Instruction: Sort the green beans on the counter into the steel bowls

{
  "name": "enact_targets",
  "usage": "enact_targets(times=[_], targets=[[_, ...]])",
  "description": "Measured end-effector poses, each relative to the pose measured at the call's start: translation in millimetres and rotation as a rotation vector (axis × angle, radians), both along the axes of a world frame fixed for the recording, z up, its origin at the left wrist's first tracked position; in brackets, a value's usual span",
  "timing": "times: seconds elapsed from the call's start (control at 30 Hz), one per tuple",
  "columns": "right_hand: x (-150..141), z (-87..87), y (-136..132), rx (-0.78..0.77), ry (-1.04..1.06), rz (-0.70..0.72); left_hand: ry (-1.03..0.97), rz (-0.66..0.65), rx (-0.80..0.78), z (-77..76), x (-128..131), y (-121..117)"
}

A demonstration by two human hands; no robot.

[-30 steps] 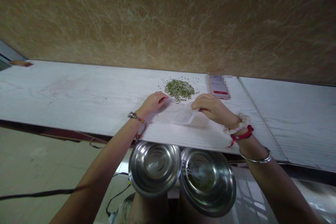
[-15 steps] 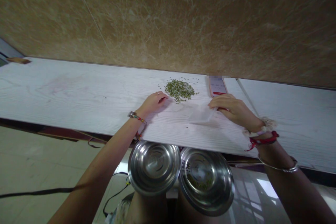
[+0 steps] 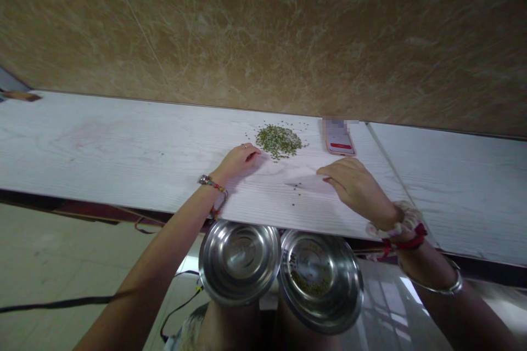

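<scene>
My left hand (image 3: 237, 160) rests on the white table (image 3: 123, 142), fingers loosely stretched, its tips just left of a small pile of green beans (image 3: 278, 141). It holds nothing and wears a ring and a beaded bracelet. My right hand (image 3: 354, 184) lies lower right of the pile, fingers bent together at the edge of a thin clear plastic bag (image 3: 308, 183) that lies flat and is hard to see. A few loose beans (image 3: 293, 187) sit near the bag. The right wrist carries a red cord and bangles.
A phone (image 3: 338, 141) lies face up right of the pile. Two steel bowls sit below the table's front edge: the left bowl (image 3: 239, 262) has nothing in it, the right bowl (image 3: 321, 279) holds a few green beans. A marbled wall rises behind. A black cable crosses the floor at left.
My right hand drew the clear bag away to the right, then came back down and left with the bag flat on the table. A few beans now lie loose there. The left hand stayed put.
</scene>
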State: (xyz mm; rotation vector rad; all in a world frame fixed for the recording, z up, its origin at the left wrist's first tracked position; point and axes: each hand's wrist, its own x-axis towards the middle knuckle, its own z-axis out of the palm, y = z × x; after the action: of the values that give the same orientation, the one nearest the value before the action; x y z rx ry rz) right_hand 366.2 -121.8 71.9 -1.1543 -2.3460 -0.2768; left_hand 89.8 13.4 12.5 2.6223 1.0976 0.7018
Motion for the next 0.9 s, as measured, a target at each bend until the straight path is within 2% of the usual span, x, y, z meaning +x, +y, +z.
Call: enact_targets(times=[0.27, 0.67, 0.8, 0.9], targets=[[-4, 8.0, -30, -0.085, -0.003, 0.098, -0.017, 0.006, 0.005, -0.7, 0, 0], [-5, 26.3, -91, -0.173, -0.024, 0.109, -0.035, 0.004, 0.001, -1.4, 0, 0], [-6, 34.4, -97, -0.172, -0.009, 0.107, -0.031, 0.006, 0.005, -2.1, 1, 1], [-4, 37.3, -92, -0.104, -0.002, 0.083, -0.039, 0.006, 0.014, -1.9, 0, 0]])
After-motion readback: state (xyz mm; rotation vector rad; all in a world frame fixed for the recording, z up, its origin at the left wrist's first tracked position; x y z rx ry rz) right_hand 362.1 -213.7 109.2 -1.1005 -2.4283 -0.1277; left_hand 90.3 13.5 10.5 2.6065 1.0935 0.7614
